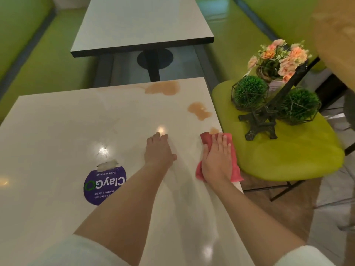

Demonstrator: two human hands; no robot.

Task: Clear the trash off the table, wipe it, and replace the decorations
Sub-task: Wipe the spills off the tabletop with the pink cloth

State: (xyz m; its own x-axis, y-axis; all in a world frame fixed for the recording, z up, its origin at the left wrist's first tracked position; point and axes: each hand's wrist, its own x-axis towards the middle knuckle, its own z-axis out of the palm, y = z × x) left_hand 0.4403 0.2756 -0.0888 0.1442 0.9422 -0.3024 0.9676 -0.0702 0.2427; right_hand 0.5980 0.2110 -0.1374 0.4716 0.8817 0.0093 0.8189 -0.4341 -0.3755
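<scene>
From the head camera, the near table [57, 131] filled the lower left of the view, its pale glossy top catching ceiling lights. The right hand [217, 158] lay flat with straight fingers on a pink cloth [206, 138], pressing it against the tabletop close to the table's right edge, at about four o'clock from the table's middle. The cloth's far end showed folded beyond the fingertips, and its near end stuck out past the wrist. The left hand [159, 148] rested palm down on the bare surface just beside it, at the nine o'clock side of the cloth, fingers loosely bent and holding nothing.

Brownish spill stains remained on the table: a small spot [214, 130] touching the cloth's far end, a larger patch [199, 110] at twelve o'clock from the cloth, and the biggest stain [162, 88] at the far edge. A purple round sticker [104, 186] sat at eight o'clock from the left hand.

At two o'clock from the cloth, a green chair seat [288, 160] carried the decorations: a dark tower model [269, 114], two green ball plants [249, 92] in wire frames, and a pot of peach flowers [278, 58]. A second table [142, 25] stood at twelve o'clock.
</scene>
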